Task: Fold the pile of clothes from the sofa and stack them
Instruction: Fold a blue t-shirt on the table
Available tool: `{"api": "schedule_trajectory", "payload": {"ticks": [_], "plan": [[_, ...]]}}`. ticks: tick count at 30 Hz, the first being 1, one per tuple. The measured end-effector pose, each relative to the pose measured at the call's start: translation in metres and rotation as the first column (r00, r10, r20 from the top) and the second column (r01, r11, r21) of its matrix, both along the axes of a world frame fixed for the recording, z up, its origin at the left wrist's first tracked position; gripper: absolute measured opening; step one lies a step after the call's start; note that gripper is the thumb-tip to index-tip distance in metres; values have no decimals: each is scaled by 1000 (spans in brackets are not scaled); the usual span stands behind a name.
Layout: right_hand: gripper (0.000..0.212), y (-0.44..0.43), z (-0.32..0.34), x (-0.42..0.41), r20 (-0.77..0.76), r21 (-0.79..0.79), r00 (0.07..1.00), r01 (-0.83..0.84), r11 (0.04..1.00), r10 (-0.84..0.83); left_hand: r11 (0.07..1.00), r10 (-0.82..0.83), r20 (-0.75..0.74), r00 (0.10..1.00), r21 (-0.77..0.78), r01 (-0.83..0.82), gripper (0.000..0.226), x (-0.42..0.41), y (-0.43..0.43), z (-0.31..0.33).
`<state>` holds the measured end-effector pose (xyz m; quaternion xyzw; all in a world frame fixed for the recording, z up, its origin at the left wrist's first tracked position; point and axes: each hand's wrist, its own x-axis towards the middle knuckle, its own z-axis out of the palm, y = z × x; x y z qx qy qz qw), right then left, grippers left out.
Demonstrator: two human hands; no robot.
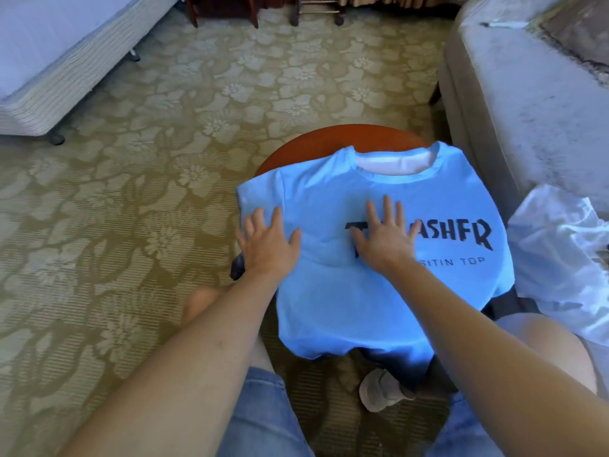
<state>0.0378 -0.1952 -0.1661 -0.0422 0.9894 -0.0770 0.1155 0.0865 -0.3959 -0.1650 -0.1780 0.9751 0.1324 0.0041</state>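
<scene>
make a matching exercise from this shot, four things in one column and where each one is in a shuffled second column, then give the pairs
Things
1. left hand
2. right hand
3. white garment
4. round wooden table

Places
A. under the blue t-shirt
B. flat on the shirt, covering part of the black lettering
C. crumpled at the right edge of the view
D. flat on the shirt near its left edge

Pairs: 1-D, 2-B, 3-C, 4-A
</scene>
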Motion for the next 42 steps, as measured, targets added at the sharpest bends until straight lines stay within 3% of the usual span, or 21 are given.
{"api": "schedule_trajectory", "payload": {"ticks": [3,8,11,15,18,21,29,32,37,42], "plan": [[71,-30,-14,-13,16,-11,997,-76,997,76,996,75,100,992,39,-80,66,-8,-13,-6],[73,-8,-22,-38,-17,36,1000,-14,999,15,998,-52,127,991,51,46,66,-29,-13,-12],[74,13,-21,-53,-15,50,1000,28,998,-27,996,-40,81,996,81,34,67,-41,-3,-11],[76,22,-20,-66,-5,81,1000,25,996,-25,978,164,-80,983,147,-151,71,-49,-10,-10],[76,23,-20,-71,-1,90,1000,9,996,-9,892,358,-4,934,297,-341,95,-54,-25,-11],[76,23,-20,-75,-1,93,1000,0,996,0,769,405,119,906,492,-408,116,-57,-40,-11],[76,19,-18,-86,5,116,1000,0,993,-1,616,287,-42,957,774,-151,98,-44,-68,-18],[76,18,-18,-88,3,124,1000,5,992,-5,649,284,-98,954,752,-116,81,-42,-74,-19],[77,13,-18,-88,17,138,1000,10,990,-13,830,261,-146,954,539,-145,51,-49,-79,-14],[81,-4,-18,-90,5,143,1000,-30,989,29,838,265,-140,954,523,-156,63,-58,-91,-7]]}}
